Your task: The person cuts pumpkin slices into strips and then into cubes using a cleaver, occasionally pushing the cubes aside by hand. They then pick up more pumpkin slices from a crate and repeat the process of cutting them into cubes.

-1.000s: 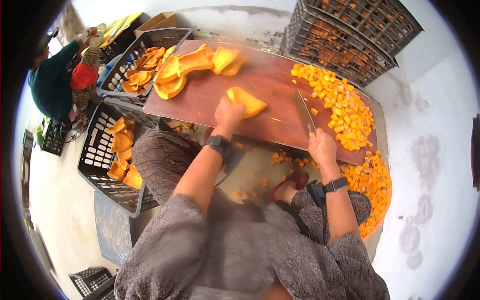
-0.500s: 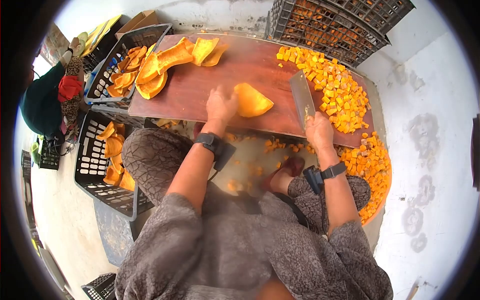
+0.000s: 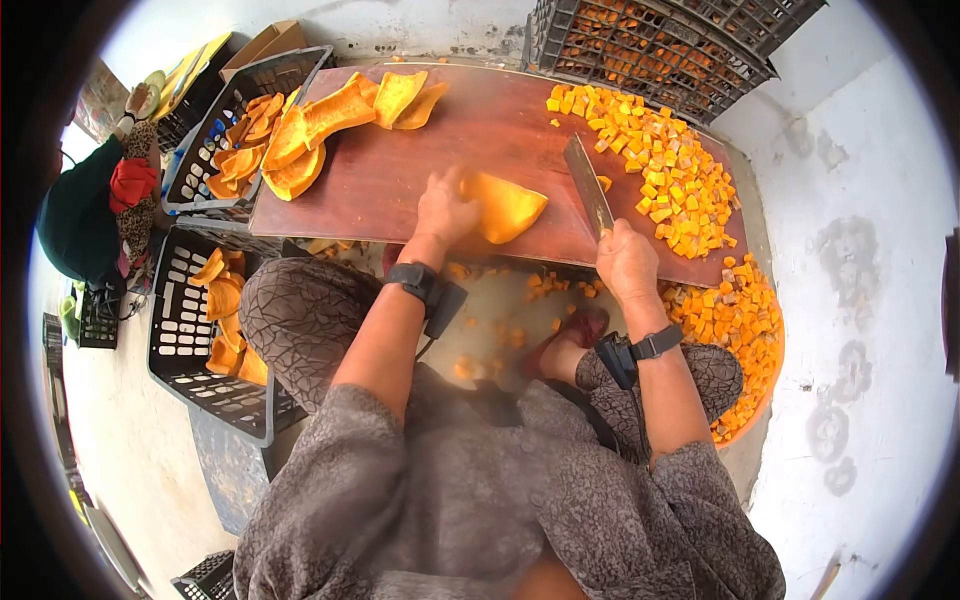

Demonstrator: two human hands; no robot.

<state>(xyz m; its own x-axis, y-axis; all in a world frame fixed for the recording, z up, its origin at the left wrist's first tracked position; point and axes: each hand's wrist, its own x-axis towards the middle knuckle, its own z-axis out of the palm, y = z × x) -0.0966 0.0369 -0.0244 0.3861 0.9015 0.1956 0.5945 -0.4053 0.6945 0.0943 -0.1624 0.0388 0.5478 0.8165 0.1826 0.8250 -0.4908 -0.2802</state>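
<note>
On the red-brown board (image 3: 400,200) lies a thick orange pumpkin piece (image 3: 508,208). My left hand (image 3: 446,208) grips its left end, fingers closed and partly blurred. My right hand (image 3: 628,262) is wrapped round the handle of a cleaver (image 3: 588,187), whose blade points away from me and stands to the right of the piece, apart from it. Right of the blade spreads a pile of pumpkin cubes (image 3: 670,170). Several larger curved pumpkin slices (image 3: 340,115) rest at the board's far left.
Black crates (image 3: 185,310) with pumpkin pieces stand at the left. An orange-rimmed container of cubes (image 3: 740,330) sits below the board's right end. Stacked crates (image 3: 650,50) stand behind. Another person (image 3: 85,210) is at the far left; a white wall (image 3: 860,300) bounds the right.
The cleaver has shifted slightly left, toward the pumpkin piece, and its blade is turned more edge-on. The pumpkin piece has tilted a little in my left hand.
</note>
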